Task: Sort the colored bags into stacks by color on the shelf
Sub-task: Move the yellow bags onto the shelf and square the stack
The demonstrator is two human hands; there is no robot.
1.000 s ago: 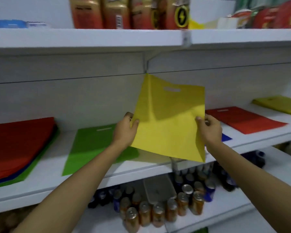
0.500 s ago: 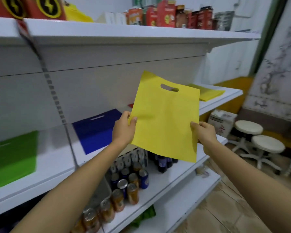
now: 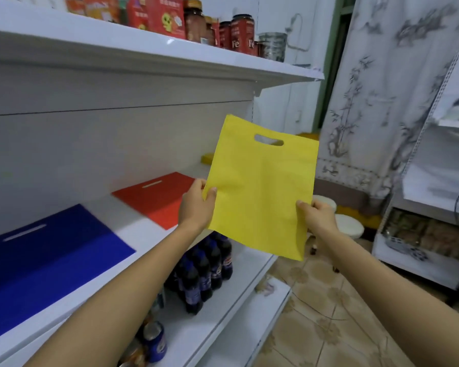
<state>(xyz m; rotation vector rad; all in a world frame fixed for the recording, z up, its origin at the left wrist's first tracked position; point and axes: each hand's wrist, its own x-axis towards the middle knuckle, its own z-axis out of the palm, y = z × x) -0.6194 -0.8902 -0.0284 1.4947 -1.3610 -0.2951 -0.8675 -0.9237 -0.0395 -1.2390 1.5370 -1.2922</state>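
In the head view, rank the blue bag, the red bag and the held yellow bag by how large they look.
1. blue bag and yellow bag: about alike; the blue runs off frame, so unranked.
2. red bag: clearly smallest, farther along the shelf, partly behind the left hand.

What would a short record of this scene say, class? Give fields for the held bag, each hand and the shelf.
Held: yellow bag, upright, handle slot at top
Left hand: pinches its left edge
Right hand: pinches its right edge
Shelf: blue bag and red bag lying flat, apart
Farther along: yellow item, mostly hidden
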